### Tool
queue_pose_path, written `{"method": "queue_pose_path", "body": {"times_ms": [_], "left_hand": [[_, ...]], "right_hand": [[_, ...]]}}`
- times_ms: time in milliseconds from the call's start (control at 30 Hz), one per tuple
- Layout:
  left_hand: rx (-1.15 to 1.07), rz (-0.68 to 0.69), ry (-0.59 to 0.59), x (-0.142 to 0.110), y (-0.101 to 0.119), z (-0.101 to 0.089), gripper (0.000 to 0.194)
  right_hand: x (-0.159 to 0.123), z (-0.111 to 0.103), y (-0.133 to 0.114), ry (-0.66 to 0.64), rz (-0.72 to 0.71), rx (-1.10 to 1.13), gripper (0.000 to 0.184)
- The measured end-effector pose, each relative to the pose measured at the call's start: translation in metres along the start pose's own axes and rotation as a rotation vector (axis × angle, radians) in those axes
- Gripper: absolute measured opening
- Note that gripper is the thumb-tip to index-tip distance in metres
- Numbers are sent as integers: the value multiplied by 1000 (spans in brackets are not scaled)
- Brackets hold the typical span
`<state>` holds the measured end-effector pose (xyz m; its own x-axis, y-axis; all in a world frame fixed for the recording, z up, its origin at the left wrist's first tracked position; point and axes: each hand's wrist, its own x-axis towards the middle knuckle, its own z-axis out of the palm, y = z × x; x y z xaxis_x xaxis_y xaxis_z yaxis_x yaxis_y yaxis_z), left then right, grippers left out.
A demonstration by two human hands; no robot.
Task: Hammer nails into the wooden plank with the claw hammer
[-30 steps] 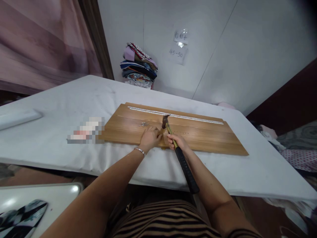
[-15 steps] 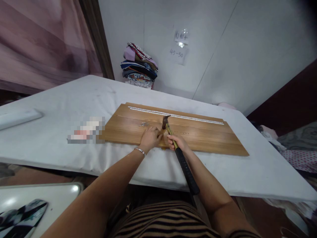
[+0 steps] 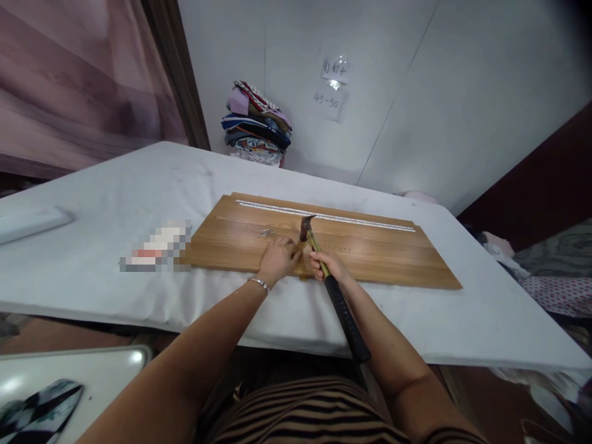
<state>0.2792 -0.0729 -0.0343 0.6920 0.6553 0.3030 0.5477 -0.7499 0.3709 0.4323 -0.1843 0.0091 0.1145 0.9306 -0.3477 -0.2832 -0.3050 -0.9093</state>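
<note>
Claw hammer point(image 3: 330, 274), black-gripped, slanting head-up over wooden board point(image 3: 370, 262)

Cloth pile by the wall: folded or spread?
Folded: the cloth pile sits in compact, stacked layers by the wall, with rounded folds showing along its front.

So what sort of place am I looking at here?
Probably a room in a home, perhaps set up for practice: folded clothes are stacked by the wall, a pink curtain hangs at the left, and handwritten notes are stuck on the wall.
</note>
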Motion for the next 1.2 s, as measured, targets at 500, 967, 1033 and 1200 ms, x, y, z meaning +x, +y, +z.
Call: {"method": "queue_pose_path", "body": {"times_ms": [500, 967, 1033, 1200], "left_hand": [[4, -5, 1, 0, -2, 2, 19], [33, -21, -28, 0, 2, -2, 21], [36, -21, -36, 0, 2, -2, 22], [38, -14, -32, 0, 0, 0, 24]], "right_hand": [[-2, 0, -2, -18, 21, -4, 46], [-5, 2, -5, -10, 3, -9, 45], [-5, 2, -5, -11, 7, -4, 45], [-3, 1, -4, 8, 21, -23, 45]]}}
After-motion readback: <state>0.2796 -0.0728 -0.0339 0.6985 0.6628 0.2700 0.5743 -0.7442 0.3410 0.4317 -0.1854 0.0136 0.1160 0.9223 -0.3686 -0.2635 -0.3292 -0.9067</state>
